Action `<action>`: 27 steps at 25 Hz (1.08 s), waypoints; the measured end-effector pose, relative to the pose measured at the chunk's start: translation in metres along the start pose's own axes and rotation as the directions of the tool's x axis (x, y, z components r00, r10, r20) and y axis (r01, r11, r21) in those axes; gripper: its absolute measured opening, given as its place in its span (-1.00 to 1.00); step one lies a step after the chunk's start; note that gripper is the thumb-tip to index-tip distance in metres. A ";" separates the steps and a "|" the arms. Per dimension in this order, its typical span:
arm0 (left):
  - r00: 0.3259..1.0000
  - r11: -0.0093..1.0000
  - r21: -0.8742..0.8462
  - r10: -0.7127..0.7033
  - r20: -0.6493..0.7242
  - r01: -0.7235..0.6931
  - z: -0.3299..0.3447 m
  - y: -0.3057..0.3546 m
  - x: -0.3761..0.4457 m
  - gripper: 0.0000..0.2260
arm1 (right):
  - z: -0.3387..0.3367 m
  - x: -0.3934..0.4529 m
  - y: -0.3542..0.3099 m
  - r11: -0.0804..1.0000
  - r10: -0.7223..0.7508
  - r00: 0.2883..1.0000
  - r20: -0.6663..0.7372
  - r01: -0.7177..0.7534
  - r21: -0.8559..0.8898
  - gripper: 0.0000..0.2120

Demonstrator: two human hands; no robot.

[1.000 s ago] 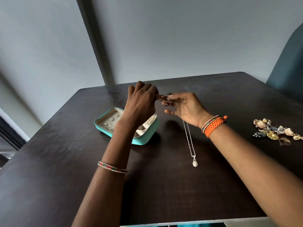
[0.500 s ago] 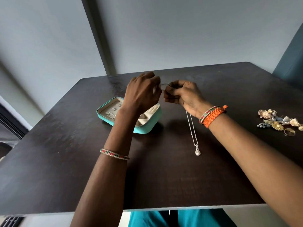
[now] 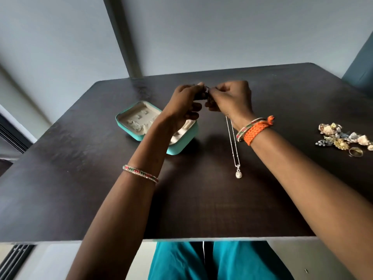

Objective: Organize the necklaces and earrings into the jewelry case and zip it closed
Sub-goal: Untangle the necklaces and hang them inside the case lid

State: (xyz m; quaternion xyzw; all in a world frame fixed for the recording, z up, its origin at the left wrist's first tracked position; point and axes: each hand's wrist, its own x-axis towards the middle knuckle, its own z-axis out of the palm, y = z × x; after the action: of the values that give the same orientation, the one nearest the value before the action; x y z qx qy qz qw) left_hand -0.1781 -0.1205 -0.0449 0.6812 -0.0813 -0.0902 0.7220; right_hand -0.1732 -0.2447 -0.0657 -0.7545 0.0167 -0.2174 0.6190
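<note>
A silver necklace (image 3: 232,142) with an oval pendant (image 3: 238,174) hangs doubled from my raised hands above the dark table (image 3: 201,199). My left hand (image 3: 184,102) and my right hand (image 3: 232,98) meet at the top, each pinching an end of the chain with curled fingers. The clasp between the fingertips is too small to make out. An open teal jewelry case (image 3: 181,147) with a beige lining lies below my left wrist; something silvery sits in its left tray.
A pile of earrings and shell-like pieces (image 3: 343,136) with a gold ring (image 3: 355,152) lies at the table's right side. A blue chair back (image 3: 361,63) stands at the far right. The near table edge runs just above my lap.
My hands have come closer together at the chain's ends, and the right fingers have curled. The view has tilted down, showing the table's near edge and my lap.
</note>
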 end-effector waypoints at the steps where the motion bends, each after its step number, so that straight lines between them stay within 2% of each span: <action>1: 0.999 0.999 0.038 0.006 -0.031 -0.005 -0.001 0.000 0.000 -0.77 | 0.003 -0.001 0.002 0.986 -0.119 0.993 -0.025 0.115 -0.120 -0.78; 4: 0.996 0.994 0.107 0.005 -0.089 0.005 -0.006 0.001 0.000 -0.83 | 0.013 -0.006 0.006 0.900 -0.324 0.946 0.017 0.314 -0.301 -0.79; 6: 0.996 0.992 0.124 -0.014 -0.090 0.025 -0.010 0.002 -0.001 -0.86 | 0.014 -0.005 0.006 0.890 -0.326 0.944 0.048 0.324 -0.320 -0.81; 8: 0.995 0.993 0.121 0.002 -0.100 0.010 -0.012 0.003 -0.001 -0.86 | 0.010 -0.002 0.001 0.984 -0.138 0.983 0.123 0.150 -0.091 -0.86; 10: 0.984 0.985 0.169 0.063 -0.167 -0.034 -0.013 0.003 0.000 -0.82 | 0.007 -0.002 -0.004 0.972 0.075 0.951 0.300 -0.137 0.191 -0.91; 13: 0.946 0.950 0.302 0.172 -0.276 -0.085 -0.011 0.001 0.001 -0.77 | 0.003 -0.002 -0.005 0.891 0.191 0.849 0.492 -0.361 0.277 -0.94; 15: 0.958 0.949 0.306 0.156 -0.242 -0.077 -0.012 0.001 0.001 -0.78 | -0.003 0.000 -0.004 0.878 0.216 0.802 0.557 -0.409 0.249 -0.96; 18: 0.988 0.939 0.342 0.078 -0.136 -0.027 -0.015 0.002 0.000 -0.80 | -0.014 0.004 -0.001 0.925 0.221 0.779 0.587 -0.358 0.128 -0.98; 20: 0.990 0.932 0.362 0.069 -0.126 -0.019 -0.015 0.001 0.000 -0.79 | -0.016 0.007 0.002 0.952 0.216 0.789 0.576 -0.301 0.056 -0.93; 24: 0.983 0.906 0.424 0.095 -0.158 -0.019 -0.014 -0.001 0.004 -0.77 | -0.014 0.008 0.000 0.986 0.104 0.875 0.472 -0.151 0.063 -0.75; 27: 0.978 0.895 0.446 0.095 -0.183 -0.003 -0.013 -0.002 0.005 -0.78 | -0.009 0.006 -0.001 0.996 -0.025 0.919 0.393 -0.011 0.089 -0.78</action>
State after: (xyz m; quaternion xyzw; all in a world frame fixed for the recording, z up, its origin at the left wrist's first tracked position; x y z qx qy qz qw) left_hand -0.1699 -0.1095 -0.0476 0.8309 -0.0438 0.0180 0.5545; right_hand -0.1717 -0.2548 -0.0615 -0.7543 -0.1208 -0.0640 0.6422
